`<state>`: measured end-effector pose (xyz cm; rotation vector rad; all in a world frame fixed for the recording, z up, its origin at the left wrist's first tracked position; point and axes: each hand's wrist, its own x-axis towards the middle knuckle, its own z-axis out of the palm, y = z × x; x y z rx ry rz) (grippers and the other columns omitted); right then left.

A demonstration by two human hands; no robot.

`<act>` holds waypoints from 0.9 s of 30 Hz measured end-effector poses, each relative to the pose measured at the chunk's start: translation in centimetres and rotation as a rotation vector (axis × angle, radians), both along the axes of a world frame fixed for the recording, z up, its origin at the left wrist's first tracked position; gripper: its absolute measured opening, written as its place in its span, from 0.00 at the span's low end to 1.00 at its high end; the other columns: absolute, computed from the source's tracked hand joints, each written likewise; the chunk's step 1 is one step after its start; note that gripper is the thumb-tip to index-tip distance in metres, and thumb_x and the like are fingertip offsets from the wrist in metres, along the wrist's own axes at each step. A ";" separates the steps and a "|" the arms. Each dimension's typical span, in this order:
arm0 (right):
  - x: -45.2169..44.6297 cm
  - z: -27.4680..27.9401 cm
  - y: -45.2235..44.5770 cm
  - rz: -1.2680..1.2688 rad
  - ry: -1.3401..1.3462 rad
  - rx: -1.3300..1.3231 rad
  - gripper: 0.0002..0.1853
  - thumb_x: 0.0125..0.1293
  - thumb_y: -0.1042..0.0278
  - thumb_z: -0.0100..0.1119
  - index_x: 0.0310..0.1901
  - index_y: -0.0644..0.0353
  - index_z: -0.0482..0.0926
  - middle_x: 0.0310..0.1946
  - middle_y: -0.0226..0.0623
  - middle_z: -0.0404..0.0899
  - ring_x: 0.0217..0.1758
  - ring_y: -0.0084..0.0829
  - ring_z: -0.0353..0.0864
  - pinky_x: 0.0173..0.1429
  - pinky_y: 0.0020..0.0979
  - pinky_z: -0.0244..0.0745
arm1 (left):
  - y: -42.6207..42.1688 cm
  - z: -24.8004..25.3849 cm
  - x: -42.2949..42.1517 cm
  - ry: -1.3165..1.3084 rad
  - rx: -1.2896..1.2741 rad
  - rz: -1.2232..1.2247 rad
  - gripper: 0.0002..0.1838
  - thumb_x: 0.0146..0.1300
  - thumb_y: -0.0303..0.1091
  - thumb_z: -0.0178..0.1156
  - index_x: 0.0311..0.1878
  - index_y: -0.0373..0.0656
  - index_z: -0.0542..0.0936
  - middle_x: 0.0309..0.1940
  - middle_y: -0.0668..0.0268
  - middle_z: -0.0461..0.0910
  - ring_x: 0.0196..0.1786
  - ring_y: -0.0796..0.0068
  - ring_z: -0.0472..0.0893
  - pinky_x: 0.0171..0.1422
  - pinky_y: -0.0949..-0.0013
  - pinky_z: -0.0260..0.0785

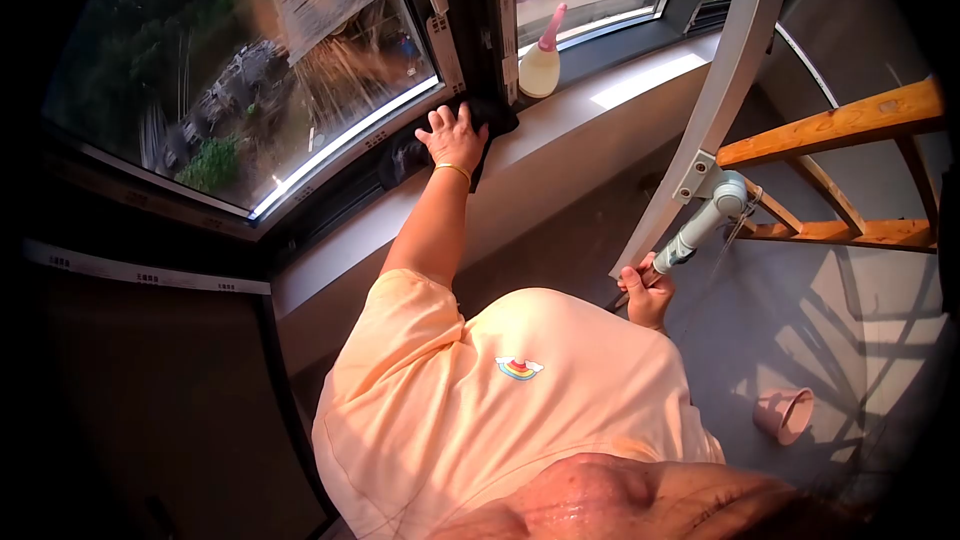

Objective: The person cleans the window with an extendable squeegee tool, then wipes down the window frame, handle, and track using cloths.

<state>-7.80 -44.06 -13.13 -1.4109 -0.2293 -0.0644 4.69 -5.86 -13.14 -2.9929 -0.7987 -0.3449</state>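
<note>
My left hand (457, 143), with a gold bracelet at the wrist, presses on a black cloth (495, 118) at the window sill. Its fingers are bent over the cloth, and part of the cloth hangs over the sill's edge. Low on the right, my right hand (648, 300) is closed around a grey metal tube (690, 234) beside the foot of a tall pale post (715, 90). A spray bottle-like pale container (540, 73) with a pink pointed top stands on the sill, to the right of my left hand.
A large window pane (270, 70) in a dark frame is at the left. Wooden rails with slats (830, 125) reach in from the right, close to the post. A pink bucket (783, 415) lies tilted or stands on the grey floor (720, 370). A dark panel (150, 390) fills the lower left.
</note>
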 end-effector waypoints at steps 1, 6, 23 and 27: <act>0.2 0.0 0.1 0.012 -0.020 -0.004 0.13 0.63 0.69 0.72 0.33 0.59 0.74 0.25 0.25 0.72 0.26 0.19 0.74 0.32 0.23 0.72 | 0.5 0.6 -0.8 0.018 -0.014 0.025 0.34 0.61 0.62 0.60 0.68 0.58 0.72 0.58 0.59 0.68 0.65 0.56 0.66 0.65 0.35 0.55; 0.3 -0.3 1.1 0.065 -0.082 0.006 0.12 0.63 0.72 0.72 0.33 0.59 0.74 0.25 0.22 0.69 0.26 0.15 0.67 0.32 0.21 0.67 | 4.6 0.4 -7.5 -0.074 -0.046 0.187 0.36 0.54 0.62 0.68 0.66 0.63 0.73 0.58 0.62 0.68 0.65 0.56 0.66 0.62 0.42 0.64; -8.4 0.3 9.2 -0.001 -0.169 0.092 0.12 0.60 0.71 0.75 0.33 0.60 0.76 0.24 0.20 0.69 0.25 0.14 0.63 0.32 0.21 0.62 | 17.8 1.1 -15.4 -0.488 -1.106 -0.139 0.18 0.68 0.41 0.66 0.50 0.33 0.83 0.40 0.60 0.87 0.42 0.73 0.84 0.47 0.69 0.77; -12.0 1.1 10.4 -0.073 -0.206 0.013 0.11 0.60 0.72 0.74 0.31 0.60 0.77 0.24 0.20 0.70 0.25 0.13 0.62 0.31 0.21 0.59 | 15.2 4.3 -15.9 -0.605 -2.232 -0.541 0.21 0.73 0.39 0.59 0.63 0.39 0.74 0.55 0.56 0.81 0.52 0.64 0.84 0.56 0.63 0.79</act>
